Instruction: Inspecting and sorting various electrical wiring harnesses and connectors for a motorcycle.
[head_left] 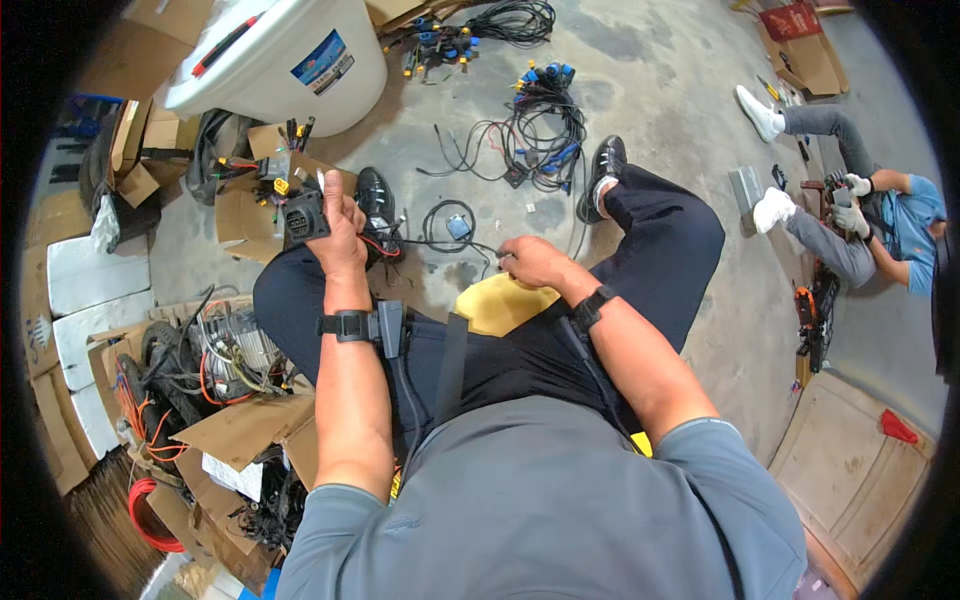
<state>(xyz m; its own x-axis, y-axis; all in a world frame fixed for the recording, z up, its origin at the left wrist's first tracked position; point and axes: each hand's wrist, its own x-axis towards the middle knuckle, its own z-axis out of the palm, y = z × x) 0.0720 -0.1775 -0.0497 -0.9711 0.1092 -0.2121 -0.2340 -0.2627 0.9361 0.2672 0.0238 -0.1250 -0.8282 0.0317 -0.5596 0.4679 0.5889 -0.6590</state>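
My left hand [343,232] is closed round a black square connector [303,220] with a round dark face, raised above my left knee, its thumb pointing away from me. A thin black cable [440,243] crosses between my hands. My right hand [535,262] pinches this cable between my legs, above a yellow pad [500,304] by my lap. Just beyond the cable, a small blue block [458,227] lies on the floor inside a loop of black cable. An open cardboard box [246,217] with connectors and wires stands beside my left hand.
Tangled cables with blue ends [545,130] lie ahead, and more cables [440,45] lie farther back. A white tub [340,85] stands at the far left. Cardboard boxes [245,430] with wires crowd my left side. A gloved co-worker [900,215] sits at the right.
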